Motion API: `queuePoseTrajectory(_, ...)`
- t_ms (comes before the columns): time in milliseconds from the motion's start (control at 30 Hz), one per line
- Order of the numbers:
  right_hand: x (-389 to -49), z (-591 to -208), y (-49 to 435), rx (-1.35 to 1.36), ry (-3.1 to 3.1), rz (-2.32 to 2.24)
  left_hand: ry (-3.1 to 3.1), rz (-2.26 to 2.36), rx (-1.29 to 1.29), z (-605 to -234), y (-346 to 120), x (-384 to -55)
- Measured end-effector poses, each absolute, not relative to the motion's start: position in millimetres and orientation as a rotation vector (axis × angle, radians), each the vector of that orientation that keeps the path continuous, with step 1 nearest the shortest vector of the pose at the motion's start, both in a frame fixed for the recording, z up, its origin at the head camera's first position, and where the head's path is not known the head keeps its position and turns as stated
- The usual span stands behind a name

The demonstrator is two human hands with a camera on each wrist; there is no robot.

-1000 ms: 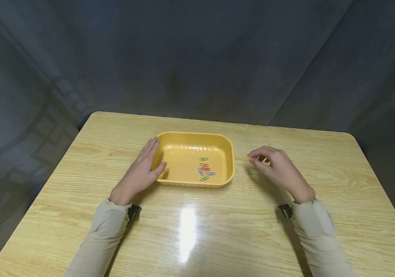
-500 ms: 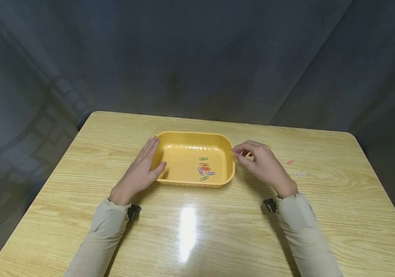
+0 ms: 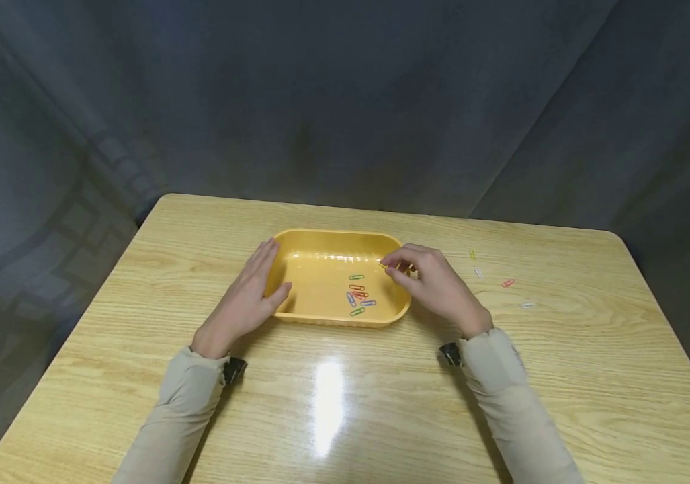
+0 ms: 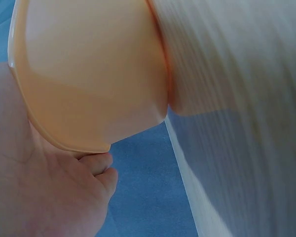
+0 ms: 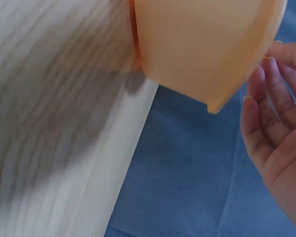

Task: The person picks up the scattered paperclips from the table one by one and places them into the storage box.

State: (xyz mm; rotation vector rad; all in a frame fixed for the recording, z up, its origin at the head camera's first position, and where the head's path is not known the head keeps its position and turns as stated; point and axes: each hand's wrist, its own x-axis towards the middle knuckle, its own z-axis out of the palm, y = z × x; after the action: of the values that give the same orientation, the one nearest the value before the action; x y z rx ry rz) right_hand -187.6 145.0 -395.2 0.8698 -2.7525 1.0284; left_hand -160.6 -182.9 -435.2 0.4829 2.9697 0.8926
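Left hand (image 3: 246,296) flat against tray (image 3: 338,232), right hand (image 3: 432,279) pinching yellow clip (image 3: 383,265) (partly hiding tray); clips (image 3: 359,294) inside, outside

Open way down into the tray's left half, between two hands at its ends.
I could come in over the near or far rim of the yellow tray (image 3: 338,322) and reach the floor there. At the left wall the left hand (image 3: 242,301) blocks me; above the right end, the right hand (image 3: 435,281) does, pinching a yellow clip (image 3: 383,265). Paper clips (image 3: 351,299) clutter the floor right of centre. Beyond the right hand, a gap separates it from four loose clips (image 3: 508,283).
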Motion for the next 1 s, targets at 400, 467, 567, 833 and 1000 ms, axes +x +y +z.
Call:
queuePoseTrajectory(400, -192.7, -406.9, 129.3, 0.868, -2.794, 1.080, 2.974, 0.891, 0.495, -434.6, -183.3, -160.5)
queuePoseTrajectory(467, -193.7, -408.5, 126.5, 0.885, -2.794, 1.064, 2.976, 0.890, 0.497, -434.6, -183.0, -160.5)
queuePoseTrajectory(567, -195.6, -410.6, 122.4, 0.905, -2.803, 1.026, 2.979, 0.885, 0.493, -434.9, -182.9, -160.7)
queuePoseTrajectory(833, -198.9, -415.7, 113.9, 0.924, -2.863, 0.922, 2.976, 0.895, 0.493, -435.5, -182.6, -161.4)
queuePoseTrajectory(1000, -200.5, -418.8, 109.4, 0.926, -2.893, 0.880, 2.981, 0.889, 0.494, -435.5, -182.7, -161.3)
